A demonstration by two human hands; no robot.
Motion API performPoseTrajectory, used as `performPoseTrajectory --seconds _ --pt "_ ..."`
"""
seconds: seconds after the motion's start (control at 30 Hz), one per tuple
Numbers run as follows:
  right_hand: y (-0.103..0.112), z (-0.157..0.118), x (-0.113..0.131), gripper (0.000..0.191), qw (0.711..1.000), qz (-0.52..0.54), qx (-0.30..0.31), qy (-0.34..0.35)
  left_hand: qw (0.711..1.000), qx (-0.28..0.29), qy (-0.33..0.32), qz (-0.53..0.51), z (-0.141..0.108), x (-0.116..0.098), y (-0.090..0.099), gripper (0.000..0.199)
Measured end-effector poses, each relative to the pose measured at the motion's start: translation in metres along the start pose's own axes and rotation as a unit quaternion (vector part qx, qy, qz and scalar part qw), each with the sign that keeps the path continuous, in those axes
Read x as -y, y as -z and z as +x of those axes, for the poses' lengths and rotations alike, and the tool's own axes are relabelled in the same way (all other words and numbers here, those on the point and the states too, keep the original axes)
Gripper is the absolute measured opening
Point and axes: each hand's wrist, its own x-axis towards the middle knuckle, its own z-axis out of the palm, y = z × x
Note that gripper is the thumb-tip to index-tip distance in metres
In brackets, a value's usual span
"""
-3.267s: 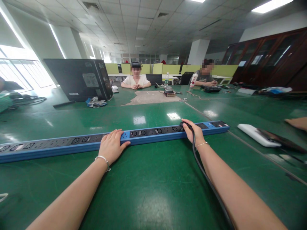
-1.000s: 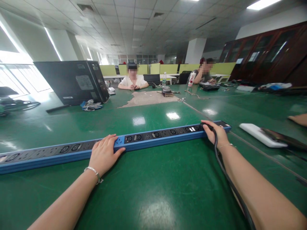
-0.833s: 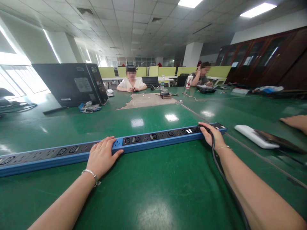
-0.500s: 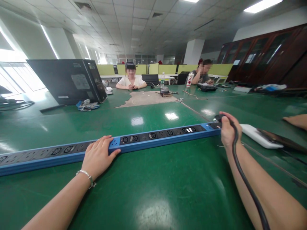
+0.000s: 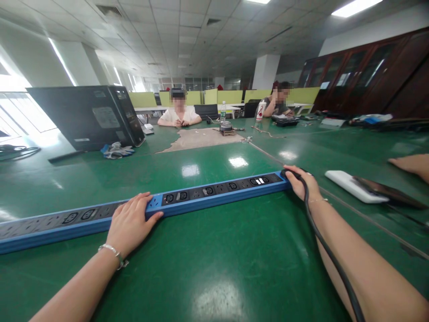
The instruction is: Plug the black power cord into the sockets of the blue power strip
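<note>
A long blue power strip with black socket panels lies slantwise across the green table. My left hand wraps over it left of the middle, fingers across the top and thumb along the front side. At the strip's right end, my right hand is closed on a black plug. The plug is down against the strip's end, largely covered by my fingers, so I cannot tell whether it sits in a socket. From it a thick black cord runs back along my right forearm.
A black computer tower stands at the left, with gloves beside it. To the right lie a white device and a dark flat object, near another person's hand. Two people sit across the table.
My right hand has brought the plug left and down onto the strip's right end. My left hand keeps its hold on the strip. The view has shifted slightly.
</note>
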Motion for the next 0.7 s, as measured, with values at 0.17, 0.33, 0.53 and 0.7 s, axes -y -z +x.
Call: performPoseTrajectory --seconds 0.17,0.33,0.53,0.7 --pt "0.001 -0.003 0.001 0.031 0.999 -0.033 0.012 0.016 1.0 0.001 -0.003 0.002 0.0 -0.001 0.002 0.057" --pt "0.0 -0.007 0.001 0.033 1.0 -0.025 0.01 0.006 1.0 -0.001 -0.003 0.0 0.0 -0.002 0.002 0.056" --pt "-0.002 -0.004 0.009 0.038 0.988 0.091 -0.118 -0.028 1.0 -0.001 -0.002 -0.01 0.0 0.0 0.001 0.057" --pt "-0.004 -0.006 0.028 0.038 0.992 0.112 -0.051 -0.025 1.0 -0.001 -0.004 -0.005 0.0 0.0 0.0 0.057"
